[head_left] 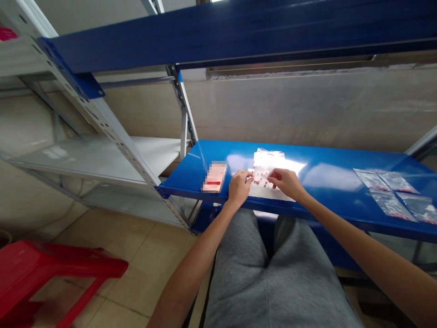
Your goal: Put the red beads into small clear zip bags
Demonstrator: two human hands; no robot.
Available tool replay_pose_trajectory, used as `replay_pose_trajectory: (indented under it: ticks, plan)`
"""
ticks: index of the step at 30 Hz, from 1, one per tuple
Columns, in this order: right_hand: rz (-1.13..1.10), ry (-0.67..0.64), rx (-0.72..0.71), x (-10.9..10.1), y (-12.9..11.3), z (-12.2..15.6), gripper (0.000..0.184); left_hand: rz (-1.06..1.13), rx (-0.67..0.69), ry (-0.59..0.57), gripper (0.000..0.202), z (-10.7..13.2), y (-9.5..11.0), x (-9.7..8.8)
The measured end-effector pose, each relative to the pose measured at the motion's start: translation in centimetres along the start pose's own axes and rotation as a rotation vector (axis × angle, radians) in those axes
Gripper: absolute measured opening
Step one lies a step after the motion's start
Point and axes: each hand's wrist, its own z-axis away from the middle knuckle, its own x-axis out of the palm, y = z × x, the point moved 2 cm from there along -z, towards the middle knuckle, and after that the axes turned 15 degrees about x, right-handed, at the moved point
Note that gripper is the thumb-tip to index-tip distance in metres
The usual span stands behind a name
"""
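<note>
Your knees (273, 273) sit under the blue shelf (327, 173), where the clear bag (273, 193) lies between your left hand (239, 187) and right hand (287, 182) — both curled, fingertips on it, grip unclear. Probably light, slippery film — pinch an edge.

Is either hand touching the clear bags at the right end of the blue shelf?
No, left hand and right hand are both at the small red pieces mid-shelf; the clear bags lie apart, untouched.

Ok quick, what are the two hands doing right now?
Left hand: fingers curled at the small red pieces; grip cannot be told.
Right hand: fingertips down by the same pieces; grip cannot be told.
</note>
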Motion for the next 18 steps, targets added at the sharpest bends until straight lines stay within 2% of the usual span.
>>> replay_pose_trajectory:
  ticks: [3,6,8,10,14,18]
  plan:
    - [-0.049,0.027,0.03,0.0,0.0,0.3,0.013,0.025,0.012,0.019,0.011,0.1,0.4,-0.1]
    - [-0.087,0.098,0.064,-0.2,0.0,0.7,0.017,0.001,-0.025,0.056,0.028,0.4,1.4,-0.2]
    - [-0.121,0.133,0.082,-0.3,0.2,1.1,0.02,-0.015,-0.037,0.033,0.038,0.6,2.4,-0.1]
    - [-0.161,0.144,0.098,-0.4,0.6,1.5,0.023,-0.019,-0.006,-0.046,0.033,0.7,3.4,0.2]
    - [-0.219,0.137,0.13,-0.7,1.5,2.2,0.027,-0.063,0.047,-0.2,0.012,0.9,4.3,0.8]
    - [-0.259,0.129,0.156,-1.1,2.0,2.6,0.033,-0.088,0.038,-0.215,0.011,1.0,4.1,1.0]
